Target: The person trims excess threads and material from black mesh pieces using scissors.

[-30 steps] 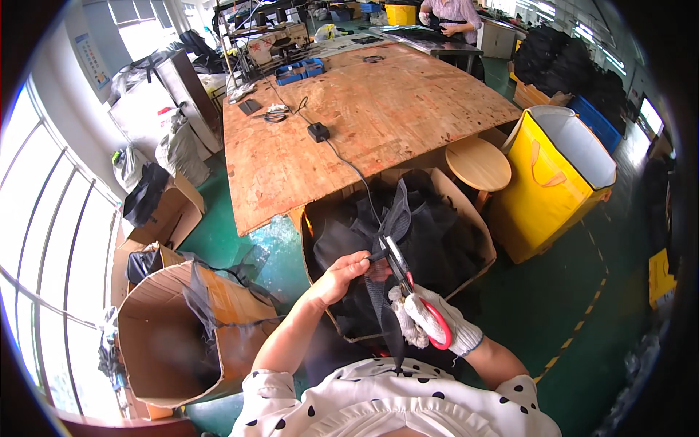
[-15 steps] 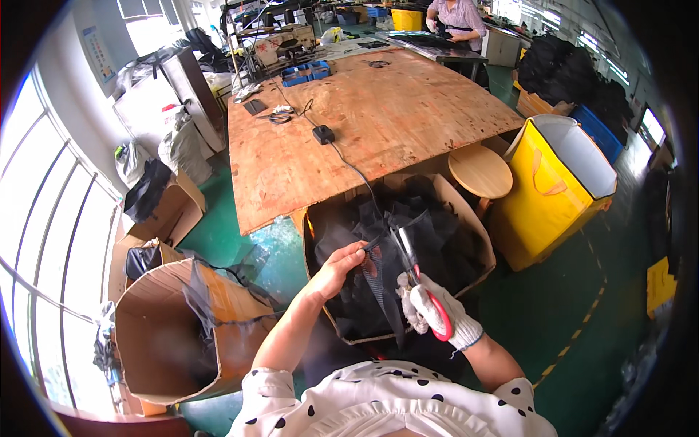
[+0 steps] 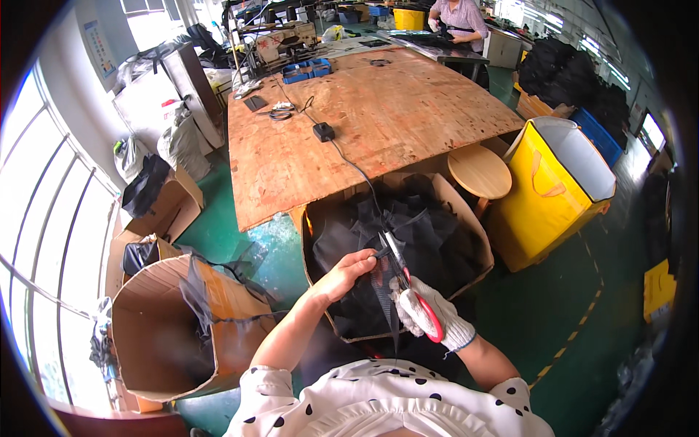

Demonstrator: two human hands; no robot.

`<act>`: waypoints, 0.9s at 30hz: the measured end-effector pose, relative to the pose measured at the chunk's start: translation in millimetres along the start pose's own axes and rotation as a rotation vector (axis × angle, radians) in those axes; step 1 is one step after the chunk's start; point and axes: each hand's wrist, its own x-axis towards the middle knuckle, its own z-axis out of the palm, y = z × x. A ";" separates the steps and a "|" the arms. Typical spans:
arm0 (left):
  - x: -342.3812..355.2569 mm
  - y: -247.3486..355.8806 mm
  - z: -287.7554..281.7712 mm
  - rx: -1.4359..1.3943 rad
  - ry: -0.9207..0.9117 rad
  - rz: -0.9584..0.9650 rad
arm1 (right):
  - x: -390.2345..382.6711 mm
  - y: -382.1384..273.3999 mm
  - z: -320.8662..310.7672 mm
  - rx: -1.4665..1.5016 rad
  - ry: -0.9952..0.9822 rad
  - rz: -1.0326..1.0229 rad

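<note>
My left hand (image 3: 348, 271) is bare and pinches the upper edge of a strip of black mesh fabric (image 3: 384, 291) that hangs down in front of me. My right hand (image 3: 429, 315), in a white knit glove, grips red-handled scissors (image 3: 410, 288) whose blades point up and left across the strip. Both hands are over a cardboard box (image 3: 466, 211) filled with black fabric pieces (image 3: 429, 240).
A large plywood table (image 3: 378, 109) with a black cable and small tools lies beyond the box. A round wooden stool (image 3: 479, 171) and a yellow bag bin (image 3: 557, 186) stand to the right. An open cardboard box (image 3: 160, 328) is at my left. Another person works at the far table (image 3: 457, 18).
The hands with the scissors and the black strip have come lower and nearer to me. The fabric held up earlier now hangs as a narrow strip between the hands.
</note>
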 end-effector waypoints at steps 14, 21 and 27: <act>-1.0 13.4 -1.6 -0.020 -0.074 0.008 | 1.5 -7.6 -11.6 0.476 -0.031 -0.208; 1.3 29.6 30.5 0.520 -0.080 0.144 | 34.3 -9.7 -9.3 -0.104 0.500 -0.582; -32.1 36.6 5.5 1.105 0.058 0.216 | 21.1 -57.8 -40.7 0.208 0.411 -0.567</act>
